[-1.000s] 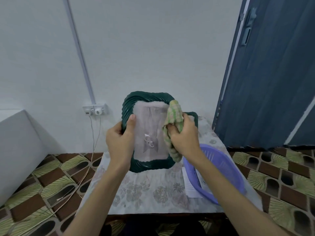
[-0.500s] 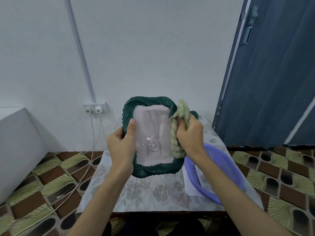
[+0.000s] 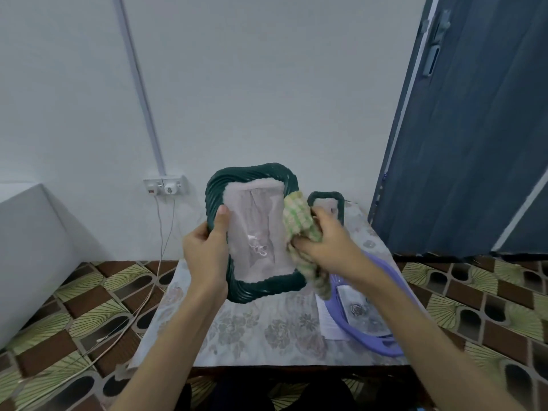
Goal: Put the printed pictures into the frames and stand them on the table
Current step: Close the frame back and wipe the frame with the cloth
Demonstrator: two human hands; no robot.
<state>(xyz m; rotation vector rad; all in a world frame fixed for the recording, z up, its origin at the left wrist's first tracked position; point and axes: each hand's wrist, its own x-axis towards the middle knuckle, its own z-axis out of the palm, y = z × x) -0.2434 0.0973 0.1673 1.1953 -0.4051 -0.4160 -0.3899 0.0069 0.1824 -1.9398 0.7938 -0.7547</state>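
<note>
Dark green frame (image 3: 255,287) is held above the table (image 3: 252,330) by the left hand (image 3: 204,256), thumb on its front, fingers curled behind. A green-yellow cloth (image 3: 299,221) is gripped in the right hand (image 3: 326,244) and pressed vs. the frame's right side; glass apparently being wiped. A 2nd frame (image 3: 326,197) is stood at the back. Printed pictures (image 3: 360,314) are left in the purple basket (image 3: 382,347), so approx. one frame seems done, this one pending.

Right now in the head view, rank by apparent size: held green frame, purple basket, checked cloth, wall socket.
1. green frame, though nearest the camera
2. purple basket, partly hidden
3. checked cloth
4. wall socket
</note>
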